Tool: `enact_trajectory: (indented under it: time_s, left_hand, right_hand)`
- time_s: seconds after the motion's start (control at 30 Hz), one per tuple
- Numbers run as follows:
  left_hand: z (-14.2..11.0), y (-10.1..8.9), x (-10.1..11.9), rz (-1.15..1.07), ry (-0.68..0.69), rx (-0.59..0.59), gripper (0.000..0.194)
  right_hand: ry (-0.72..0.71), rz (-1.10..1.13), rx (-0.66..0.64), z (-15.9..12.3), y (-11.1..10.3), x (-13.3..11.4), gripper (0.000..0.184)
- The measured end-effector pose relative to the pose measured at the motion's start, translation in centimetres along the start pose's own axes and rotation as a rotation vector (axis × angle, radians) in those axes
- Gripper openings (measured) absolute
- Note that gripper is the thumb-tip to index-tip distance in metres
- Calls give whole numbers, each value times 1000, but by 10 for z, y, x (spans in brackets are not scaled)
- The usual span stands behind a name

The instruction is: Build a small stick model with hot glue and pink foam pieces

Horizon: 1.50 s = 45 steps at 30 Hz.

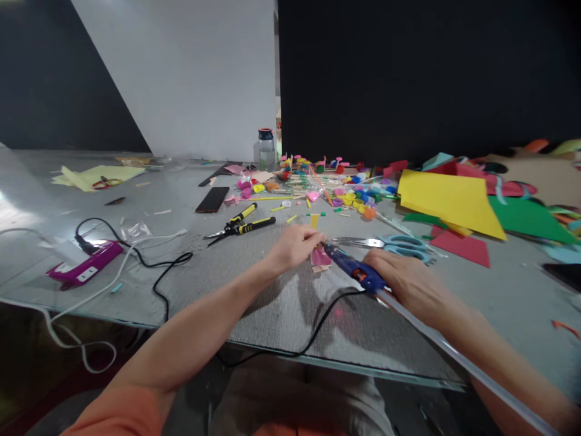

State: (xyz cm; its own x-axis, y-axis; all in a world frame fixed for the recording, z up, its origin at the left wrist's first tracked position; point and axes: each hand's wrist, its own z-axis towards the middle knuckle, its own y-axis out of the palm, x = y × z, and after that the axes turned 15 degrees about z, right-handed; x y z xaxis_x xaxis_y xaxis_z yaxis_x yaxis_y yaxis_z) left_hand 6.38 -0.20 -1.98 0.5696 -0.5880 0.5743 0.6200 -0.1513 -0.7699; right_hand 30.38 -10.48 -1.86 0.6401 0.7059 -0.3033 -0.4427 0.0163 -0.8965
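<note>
We look through one camera worn on the person's head, facing forward and tilted down over the glue gun [356, 272]. We stand close in: the left forearm [213, 312] and right forearm [481, 333] stretch toward the glue gun from below, and the lap [299, 396] shows beneath it. We see the counter [272, 309] at a slant from above, running on behind the glue gun to the bottle [266, 148] and dark panel [431, 79]. Our wide view takes in a purple power strip [86, 264] far left of the glue gun.
</note>
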Motion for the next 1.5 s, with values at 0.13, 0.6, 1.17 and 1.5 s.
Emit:
enact_trajectory:
  time_s: [0.13, 0.6, 1.17, 1.5]
  left_hand:
    - [0, -1, 1, 9, -2, 5, 40]
    - [-2, -2, 2, -53, -21, 3, 40]
    - [0, 0, -2, -21, -2, 2, 38]
    - [-2, -2, -1, -12, -4, 2, 41]
  right_hand:
    - [-12, -21, 28, 1, 0, -1, 7]
    - [-14, -34, 35, -1, 2, 2, 5]
    - [-31, -57, 27, 1, 2, 0, 9]
    - [-6, -54, 16, -1, 1, 2, 7]
